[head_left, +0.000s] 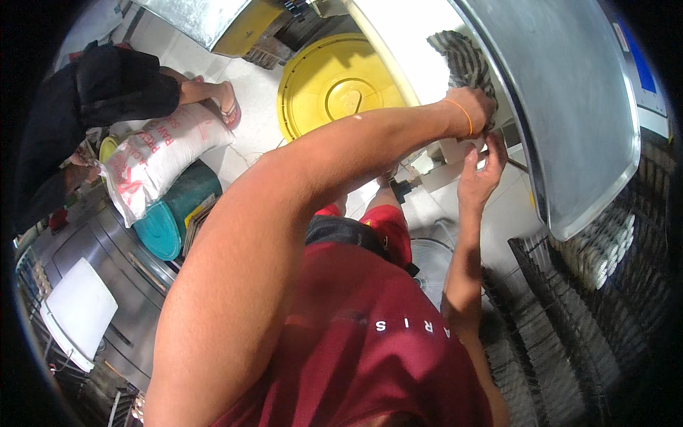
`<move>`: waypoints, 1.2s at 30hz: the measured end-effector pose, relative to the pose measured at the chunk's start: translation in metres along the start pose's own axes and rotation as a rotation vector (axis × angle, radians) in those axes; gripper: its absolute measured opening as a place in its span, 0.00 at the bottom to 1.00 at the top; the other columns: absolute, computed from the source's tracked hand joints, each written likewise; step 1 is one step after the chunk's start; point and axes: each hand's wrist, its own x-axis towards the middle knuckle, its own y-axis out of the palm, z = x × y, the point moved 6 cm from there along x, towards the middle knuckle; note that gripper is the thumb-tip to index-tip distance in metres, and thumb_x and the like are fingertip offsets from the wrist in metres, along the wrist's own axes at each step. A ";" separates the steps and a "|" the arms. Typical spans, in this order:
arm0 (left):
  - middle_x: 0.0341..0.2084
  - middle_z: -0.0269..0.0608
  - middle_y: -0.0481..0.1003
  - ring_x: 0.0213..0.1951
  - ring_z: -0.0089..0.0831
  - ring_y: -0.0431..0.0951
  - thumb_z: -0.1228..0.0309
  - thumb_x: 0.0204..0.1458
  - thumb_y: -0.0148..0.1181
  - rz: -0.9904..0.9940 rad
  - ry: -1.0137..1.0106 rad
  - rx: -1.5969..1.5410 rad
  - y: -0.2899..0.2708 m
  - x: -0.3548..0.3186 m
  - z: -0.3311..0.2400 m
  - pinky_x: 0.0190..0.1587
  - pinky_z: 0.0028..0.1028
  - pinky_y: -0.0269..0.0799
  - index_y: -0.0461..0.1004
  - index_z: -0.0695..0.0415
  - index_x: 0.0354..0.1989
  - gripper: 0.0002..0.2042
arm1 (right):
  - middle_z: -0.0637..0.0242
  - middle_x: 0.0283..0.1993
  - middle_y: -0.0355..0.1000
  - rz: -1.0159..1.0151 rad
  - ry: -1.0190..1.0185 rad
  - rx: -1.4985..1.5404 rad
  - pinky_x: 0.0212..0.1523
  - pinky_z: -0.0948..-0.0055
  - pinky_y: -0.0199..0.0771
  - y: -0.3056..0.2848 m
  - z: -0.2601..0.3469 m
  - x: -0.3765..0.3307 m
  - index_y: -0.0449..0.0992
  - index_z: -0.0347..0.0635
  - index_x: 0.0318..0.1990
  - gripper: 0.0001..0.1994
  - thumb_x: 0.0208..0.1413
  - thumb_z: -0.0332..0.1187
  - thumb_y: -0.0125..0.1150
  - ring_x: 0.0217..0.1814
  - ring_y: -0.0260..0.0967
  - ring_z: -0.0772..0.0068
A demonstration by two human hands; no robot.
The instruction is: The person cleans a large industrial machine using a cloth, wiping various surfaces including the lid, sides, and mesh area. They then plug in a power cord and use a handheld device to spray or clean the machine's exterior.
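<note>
My left hand [472,112], with an orange band at the wrist, is closed on a black-and-grey striped cloth [462,60]. The bunched cloth lies on a brightly lit white surface [405,35] and spreads away beyond my fingers. Just below and nearer to me, my right hand [482,171] points upward. Its thumb stands apart from the bent fingers, which come close to the edge under my left hand; nothing shows in its grasp. Whether those fingertips touch the cloth is hidden.
A large metal tray [576,107] stands close on the right, above dark wire racks [562,327]. A yellow round lid [338,89] is ahead. To the left, another person [121,78] is beside a white sack [167,153] and a teal bin [160,228].
</note>
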 end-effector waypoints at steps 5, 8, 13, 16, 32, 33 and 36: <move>0.54 0.49 0.77 0.56 0.48 0.78 0.67 0.51 0.62 -0.262 0.120 0.078 -0.001 0.029 0.013 0.50 0.53 0.75 0.80 0.53 0.52 0.18 | 0.48 0.64 0.68 0.058 0.045 -0.129 0.68 0.56 0.61 -0.003 0.019 0.000 0.71 0.32 0.60 0.21 0.60 0.30 0.61 0.68 0.63 0.50; 0.66 0.47 0.66 0.68 0.49 0.63 0.66 0.50 0.64 -0.293 0.228 0.078 -0.016 0.033 0.005 0.56 0.67 0.63 0.76 0.49 0.59 0.25 | 0.50 0.64 0.68 0.061 0.007 -0.092 0.70 0.57 0.59 -0.008 0.016 -0.002 0.72 0.33 0.60 0.21 0.60 0.29 0.60 0.68 0.62 0.51; 0.67 0.34 0.65 0.70 0.44 0.59 0.62 0.48 0.67 -0.007 0.247 0.227 -0.013 0.030 0.003 0.56 0.64 0.63 0.77 0.41 0.58 0.24 | 0.52 0.66 0.66 0.102 0.071 -0.056 0.71 0.56 0.58 -0.010 0.021 -0.002 0.71 0.33 0.61 0.21 0.60 0.25 0.58 0.70 0.61 0.53; 0.60 0.33 0.71 0.66 0.43 0.64 0.60 0.49 0.66 0.115 0.253 0.263 -0.021 0.019 -0.006 0.57 0.56 0.66 0.81 0.40 0.51 0.18 | 0.51 0.66 0.66 0.118 0.089 -0.060 0.71 0.56 0.57 -0.011 0.022 0.000 0.71 0.33 0.61 0.21 0.60 0.25 0.58 0.70 0.61 0.54; 0.57 0.58 0.73 0.56 0.41 0.75 0.59 0.49 0.67 -0.042 -0.222 -0.173 -0.124 0.028 0.113 0.61 0.40 0.69 0.75 0.51 0.58 0.26 | 0.48 0.61 0.69 0.078 -0.015 -0.184 0.69 0.52 0.61 -0.010 0.020 -0.002 0.71 0.30 0.60 0.21 0.59 0.27 0.60 0.68 0.61 0.50; 0.52 0.59 0.74 0.52 0.48 0.75 0.53 0.47 0.67 -0.220 -0.153 -0.080 -0.129 0.023 0.139 0.56 0.43 0.69 0.75 0.56 0.54 0.28 | 0.49 0.61 0.69 0.096 -0.045 -0.233 0.68 0.52 0.61 -0.008 0.027 0.000 0.71 0.30 0.60 0.21 0.59 0.27 0.60 0.68 0.62 0.49; 0.45 0.53 0.78 0.48 0.47 0.78 0.56 0.45 0.68 -0.412 -0.107 0.110 -0.083 -0.004 0.126 0.47 0.42 0.76 0.80 0.52 0.45 0.20 | 0.48 0.60 0.70 0.184 -0.053 -0.230 0.68 0.53 0.62 -0.010 0.046 0.009 0.70 0.31 0.60 0.21 0.59 0.27 0.60 0.67 0.63 0.49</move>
